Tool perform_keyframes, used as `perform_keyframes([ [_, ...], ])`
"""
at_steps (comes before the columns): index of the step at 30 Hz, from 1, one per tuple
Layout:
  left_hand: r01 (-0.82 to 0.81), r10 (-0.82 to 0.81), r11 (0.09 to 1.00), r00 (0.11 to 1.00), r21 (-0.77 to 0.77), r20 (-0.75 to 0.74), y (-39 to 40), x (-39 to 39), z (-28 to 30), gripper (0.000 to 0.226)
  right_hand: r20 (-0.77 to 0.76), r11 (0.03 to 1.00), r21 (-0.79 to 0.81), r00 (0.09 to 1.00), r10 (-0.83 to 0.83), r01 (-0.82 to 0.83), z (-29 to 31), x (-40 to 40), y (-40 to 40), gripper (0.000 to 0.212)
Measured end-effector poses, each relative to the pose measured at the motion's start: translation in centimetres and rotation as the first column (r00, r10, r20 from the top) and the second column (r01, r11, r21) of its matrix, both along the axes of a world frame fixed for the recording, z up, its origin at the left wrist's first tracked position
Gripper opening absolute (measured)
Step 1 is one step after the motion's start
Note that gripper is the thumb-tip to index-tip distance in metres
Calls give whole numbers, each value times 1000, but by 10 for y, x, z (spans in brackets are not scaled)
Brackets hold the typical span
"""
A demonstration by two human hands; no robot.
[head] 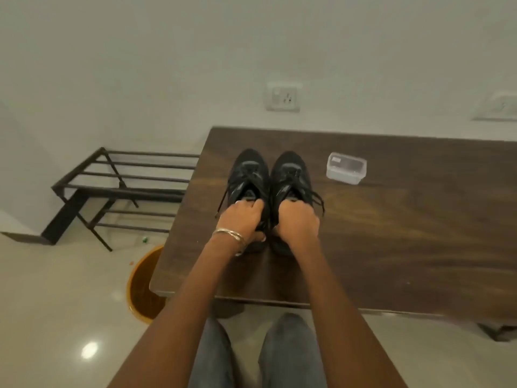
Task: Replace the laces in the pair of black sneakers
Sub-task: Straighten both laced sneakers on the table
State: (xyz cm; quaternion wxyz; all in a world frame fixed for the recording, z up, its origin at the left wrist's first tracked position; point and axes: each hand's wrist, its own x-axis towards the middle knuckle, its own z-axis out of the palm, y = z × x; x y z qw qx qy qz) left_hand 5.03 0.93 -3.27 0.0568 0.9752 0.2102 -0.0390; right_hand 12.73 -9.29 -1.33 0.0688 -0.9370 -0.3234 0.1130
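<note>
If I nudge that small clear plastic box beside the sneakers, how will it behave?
The clear plastic box looks thin-walled and low, so it is probably light and would slide on the smooth wooden table rather than tip. Its flat base makes rolling unlikely. Contents are too blurred to judge.

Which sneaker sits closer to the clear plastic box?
The right sneaker, gripped at the collar by the right hand. The left sneaker, held by the left hand, lies on its far side from the box.
</note>
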Motion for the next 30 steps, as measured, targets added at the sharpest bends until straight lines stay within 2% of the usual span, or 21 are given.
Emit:
perform_keyframes([
  [4, 37, -34, 998, 998, 52, -59, 14, 17, -8, 58, 21, 999, -40, 999, -30, 31, -10, 21, 14, 22],
  [7, 7, -1, 999, 989, 36, -145, 13, 24, -5, 47, -11, 994, -105, 999, -30, 28, -13, 23, 18, 19],
  [11, -14, 22, 997, 993, 73, -114, 11, 28, 6, 44, -96, 981, -191, 995, 9, -27, -3, 28, 18, 14],
  [13, -25, 23, 999, 994, -20, -102, 13, 30, -2, 43, -150, 975, -214, 989, 18, -50, 8, 27, 17, 16],
  [15, -40, 29, 998, 974, -42, -224, 8, 31, 26, 40, -189, 973, -222, 982, 23, -65, 23, 24, 17, 20],
  [17, -49, 11, 994, 939, -101, -343, 10, 33, 65, 26, -237, 969, -233, 971, 27, -84, 50, 26, 21, 22],
  [20, -73, 37, 993, 944, -98, -328, 12, 32, 104, 30, -273, 967, -228, 960, 53, -118, 90, 26, 25, 24],
  [21, -86, 54, 993, 942, -84, -331, 18, 36, 138, 30, -274, 965, -223, 959, 76, -140, 124, 34, 29, 24],
  [23, -75, 45, 995, 937, -72, -346, 17, 33, 147, 31, -270, 960, -235, 959, 89, -155, 132, 27, 31, 22],
  [30, -87, 91, 996, 958, 26, -271, 77, 33, 199, 29, -169, 982, -110, 977, 133, -153, 178, 25, 81, 22],
])
